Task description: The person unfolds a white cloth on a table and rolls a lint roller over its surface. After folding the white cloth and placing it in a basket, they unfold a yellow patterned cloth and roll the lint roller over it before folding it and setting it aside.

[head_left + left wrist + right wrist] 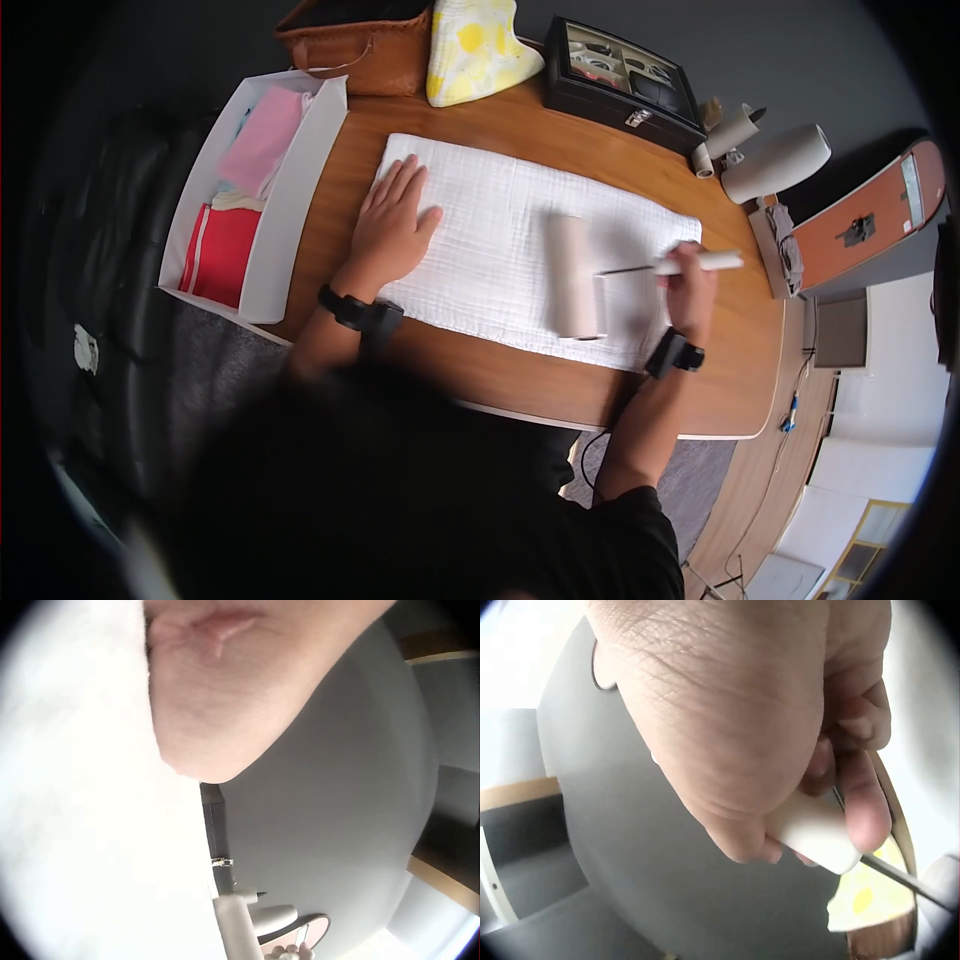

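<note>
A white cloth lies spread on the wooden table, and my left hand rests palm down near its left edge, fingers straight. In the left wrist view the base of that hand covers part of the scene beside the cloth. My right hand grips the white handle of a roller, fingers curled round it. A thin metal rod runs from the handle to the pale roller, which is over the cloth's right part. The right wrist view shows my right hand holding the handle.
A white box with folded pink and red fabrics stands at the left. Along the back are a brown leather basket, a yellow-and-white cloth and a black case. Right of them stand a white vase and a small box.
</note>
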Demonstrator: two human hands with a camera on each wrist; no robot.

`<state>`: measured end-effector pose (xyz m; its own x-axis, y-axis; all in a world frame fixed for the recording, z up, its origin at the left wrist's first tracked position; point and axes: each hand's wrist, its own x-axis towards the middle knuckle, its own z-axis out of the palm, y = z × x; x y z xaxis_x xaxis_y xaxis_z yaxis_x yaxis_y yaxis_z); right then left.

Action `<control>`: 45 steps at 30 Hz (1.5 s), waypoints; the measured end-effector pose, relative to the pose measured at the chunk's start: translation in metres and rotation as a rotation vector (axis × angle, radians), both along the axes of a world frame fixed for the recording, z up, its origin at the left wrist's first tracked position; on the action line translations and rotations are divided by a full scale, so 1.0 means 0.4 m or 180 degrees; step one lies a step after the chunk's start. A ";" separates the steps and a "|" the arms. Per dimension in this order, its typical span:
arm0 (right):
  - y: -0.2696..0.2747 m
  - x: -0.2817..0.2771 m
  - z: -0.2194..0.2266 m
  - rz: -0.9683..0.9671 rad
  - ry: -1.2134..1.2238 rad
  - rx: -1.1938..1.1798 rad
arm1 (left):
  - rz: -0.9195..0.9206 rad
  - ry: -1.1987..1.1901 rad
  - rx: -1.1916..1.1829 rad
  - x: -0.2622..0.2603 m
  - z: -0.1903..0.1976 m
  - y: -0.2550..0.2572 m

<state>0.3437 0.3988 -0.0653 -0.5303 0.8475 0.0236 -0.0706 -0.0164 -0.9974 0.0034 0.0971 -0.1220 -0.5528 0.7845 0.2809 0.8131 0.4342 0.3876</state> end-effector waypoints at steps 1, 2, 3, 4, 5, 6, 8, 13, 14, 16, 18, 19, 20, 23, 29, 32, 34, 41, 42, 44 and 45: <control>-0.055 -0.043 0.011 0.0219 -0.0219 -0.0092 | -0.0004 0.0004 -0.0016 -0.001 0.000 0.001; -0.107 -0.087 0.015 0.0447 -0.0412 -0.0231 | -0.0012 0.0014 -0.0036 -0.002 0.001 0.001; -0.150 -0.121 0.033 0.0979 -0.0457 -0.0006 | -0.0032 0.0024 -0.0033 -0.005 -0.001 0.001; -0.169 -0.144 0.027 0.1341 -0.0677 -0.0092 | -0.0057 0.0040 -0.0034 -0.011 -0.008 0.002; -0.193 -0.165 0.000 0.1415 -0.0333 -0.0216 | -0.0085 0.0054 -0.0039 -0.014 -0.012 0.002; -0.200 -0.167 0.003 0.1425 -0.0311 -0.0060 | -0.0096 0.0056 -0.0053 -0.015 -0.014 0.002; -0.188 -0.155 0.002 0.1091 -0.0244 0.0089 | -0.0100 0.0053 -0.0056 -0.016 -0.015 0.003; 0.040 0.010 -0.031 -0.0870 0.0168 0.0585 | -0.0089 0.0021 -0.0103 -0.011 -0.011 0.003; 0.105 0.065 -0.056 -0.1300 0.0377 0.0507 | -0.0080 0.0013 -0.0108 -0.012 -0.012 0.004; 0.182 0.152 -0.061 -0.1819 0.0761 0.0471 | -0.0068 0.0010 -0.0133 -0.011 -0.007 0.004; 0.171 0.192 -0.033 -0.1960 0.0903 0.0617 | -0.0066 0.0006 -0.0130 -0.008 -0.006 0.005; 0.163 0.173 -0.023 -0.1943 0.0998 0.0638 | -0.0072 0.0015 -0.0124 -0.009 -0.006 0.004; 0.154 0.145 -0.023 -0.1927 0.1098 0.0649 | -0.0079 0.0032 -0.0126 -0.008 -0.007 0.004; 0.057 0.034 -0.019 -0.1298 0.0899 0.0723 | -0.0105 0.0039 -0.0119 -0.010 -0.004 0.002; -0.163 -0.162 0.017 0.0789 -0.0407 0.0636 | -0.0149 0.0005 -0.0154 -0.020 -0.013 0.001; -0.143 -0.152 0.009 0.0394 -0.0555 0.0249 | -0.0150 -0.0028 -0.0166 -0.016 -0.010 0.001; -0.079 -0.096 0.006 -0.0050 -0.0247 0.0191 | -0.0127 -0.0051 -0.0190 -0.010 -0.003 0.002; 0.199 0.227 -0.068 -0.1564 0.0764 0.0469 | -0.0142 -0.0020 -0.0169 -0.013 -0.007 -0.001; 0.190 0.225 -0.065 -0.1584 0.0728 0.0465 | -0.0132 -0.0017 -0.0164 -0.012 -0.009 -0.002; 0.185 0.209 -0.061 -0.1600 0.0645 0.0410 | -0.0128 -0.0007 -0.0158 -0.010 -0.008 0.000; 0.147 0.157 -0.043 -0.1598 0.0602 0.0359 | -0.0124 -0.0003 -0.0157 -0.010 -0.008 0.001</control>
<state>0.4064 0.4576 -0.0827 -0.0390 0.9820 0.1847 -0.2204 0.1719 -0.9601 -0.0006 0.0975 -0.1253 -0.5218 0.8183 0.2410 0.8295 0.4208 0.3673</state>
